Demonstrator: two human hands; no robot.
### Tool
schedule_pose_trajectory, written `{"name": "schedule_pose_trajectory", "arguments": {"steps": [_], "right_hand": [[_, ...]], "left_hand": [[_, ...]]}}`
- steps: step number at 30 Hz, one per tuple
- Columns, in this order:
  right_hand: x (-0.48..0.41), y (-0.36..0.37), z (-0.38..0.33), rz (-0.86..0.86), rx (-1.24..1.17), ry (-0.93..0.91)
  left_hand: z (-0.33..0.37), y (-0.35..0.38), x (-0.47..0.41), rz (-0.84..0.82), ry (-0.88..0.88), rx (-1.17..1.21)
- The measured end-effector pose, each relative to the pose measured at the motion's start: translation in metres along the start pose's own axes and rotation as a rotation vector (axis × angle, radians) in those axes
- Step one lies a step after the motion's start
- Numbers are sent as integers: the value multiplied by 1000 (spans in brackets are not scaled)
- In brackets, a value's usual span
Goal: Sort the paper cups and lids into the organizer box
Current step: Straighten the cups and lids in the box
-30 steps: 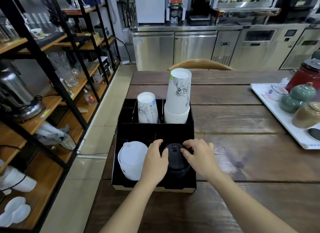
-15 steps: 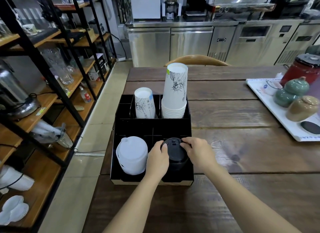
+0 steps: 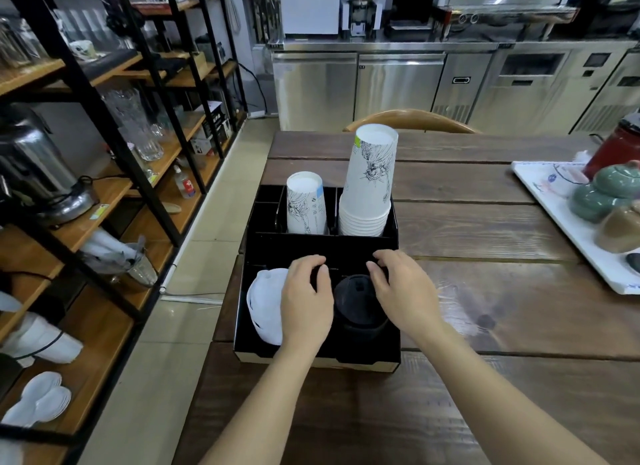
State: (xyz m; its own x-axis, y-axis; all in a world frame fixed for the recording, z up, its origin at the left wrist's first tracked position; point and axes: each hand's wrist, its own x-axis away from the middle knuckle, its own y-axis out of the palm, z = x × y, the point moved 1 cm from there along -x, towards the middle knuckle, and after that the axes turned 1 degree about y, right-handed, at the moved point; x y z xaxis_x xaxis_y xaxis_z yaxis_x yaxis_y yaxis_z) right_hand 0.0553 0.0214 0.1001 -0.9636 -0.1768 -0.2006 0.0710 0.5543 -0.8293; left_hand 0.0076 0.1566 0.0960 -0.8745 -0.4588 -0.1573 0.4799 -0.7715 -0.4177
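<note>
Flanking: black lids (image 3: 358,300), near-right compartment of organizer box (image 3: 317,355)
Left hand (image 3: 306,300): fingers loosely apart, gripping nothing
Right hand (image 3: 403,291): likewise

Person, head view: two bare forearms, no sleeves in frame up to the lower edge. Left hand (image 3: 306,302) and right hand (image 3: 403,291): bare, no gloves. No rings, watch or bands seen on the visible sides; palm sides hidden. Nails short and seemingly unpainted, though too small to tell surely.
</note>
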Motion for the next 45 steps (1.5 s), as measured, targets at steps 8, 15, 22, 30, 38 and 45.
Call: {"name": "schedule_pose_trajectory", "arguments": {"steps": [8, 15, 22, 30, 38, 45], "right_hand": [[-12, 41, -47, -282, 112, -299], [-19, 67, -62, -449, 236, -369], [-21, 70, -70, -450, 256, -387], [-21, 76, -64, -449, 277, -375], [-31, 69, -68, -596, 119, -293], [-30, 71, -70, -577, 131, -285]], "left_hand": [[-39, -46, -16, 223, -188, -17], [-65, -46, -7, 50, -216, -125], [-68, -49, -5, 77, -190, -130], [-64, -47, -15, 37, -226, -265], [-60, -49, -14, -21, -326, -400], [-55, -53, -20, -101, -328, -378]]}}
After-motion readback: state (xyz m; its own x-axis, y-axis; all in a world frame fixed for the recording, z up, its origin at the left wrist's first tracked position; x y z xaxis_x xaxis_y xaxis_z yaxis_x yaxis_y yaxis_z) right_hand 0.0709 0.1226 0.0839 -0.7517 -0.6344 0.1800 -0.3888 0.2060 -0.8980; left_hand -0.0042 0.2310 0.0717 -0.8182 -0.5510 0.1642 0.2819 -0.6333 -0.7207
